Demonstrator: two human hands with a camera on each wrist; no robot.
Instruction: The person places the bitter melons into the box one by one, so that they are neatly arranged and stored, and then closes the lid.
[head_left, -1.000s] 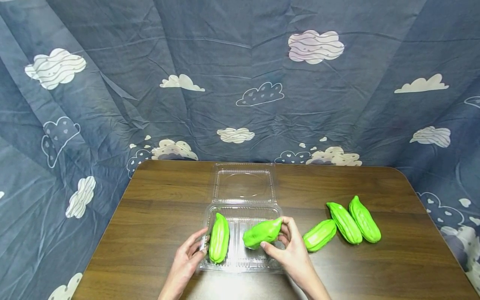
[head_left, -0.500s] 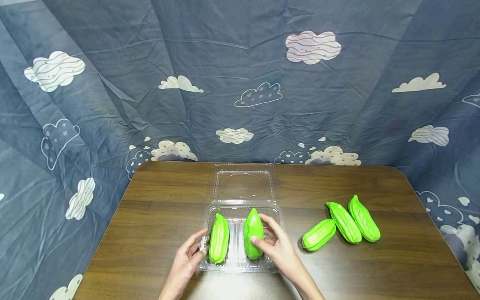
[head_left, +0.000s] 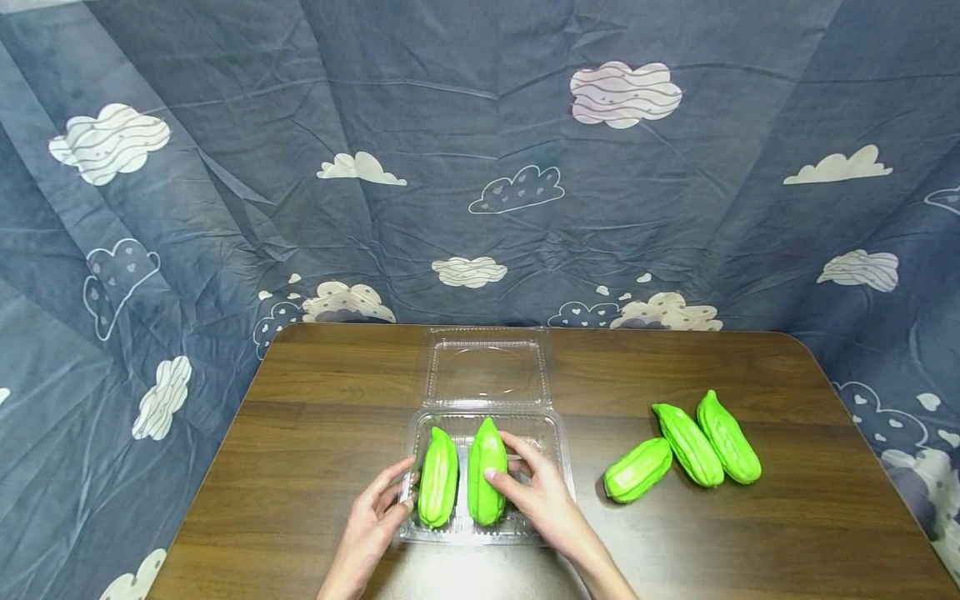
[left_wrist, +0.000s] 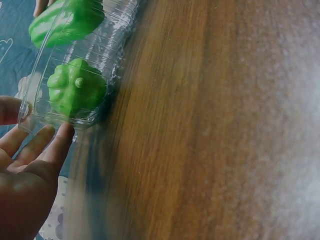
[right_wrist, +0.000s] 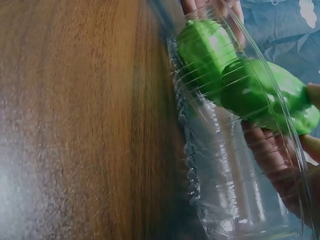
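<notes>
In the head view, a clear plastic clamshell container (head_left: pixel 525 533) lies with its lid folded back. My left hand (head_left: pixel 369 525) holds its left side; in the left wrist view the thumb is at the rim and the fingers (left_wrist: pixel 61 142) touch the outer wall. One green ribbed gourd (head_left: pixel 438 479) lies inside along the left, pointed end away from me. Beside it, my right hand (head_left: pixel 542 496) grips a second green gourd (head_left: pixel 487 473) between thumb and fingers. The right wrist view shows that held gourd (right_wrist: pixel 270 95) through the clear wall, tilted; whether it touches the container's floor I cannot tell.
Several more green gourds (head_left: pixel 688 446) lie together on the wooden table (head_left: pixel 322 433) to the right of the container. The open lid (head_left: pixel 487 367) lies flat toward the back edge. A blue cloth (head_left: pixel 450 125) with cloud prints hangs behind the table.
My right hand has turned the gourd from slanting sideways to pointing away from me, then carried it left toward the gourd in the container. My left hand stays at the container's side.
</notes>
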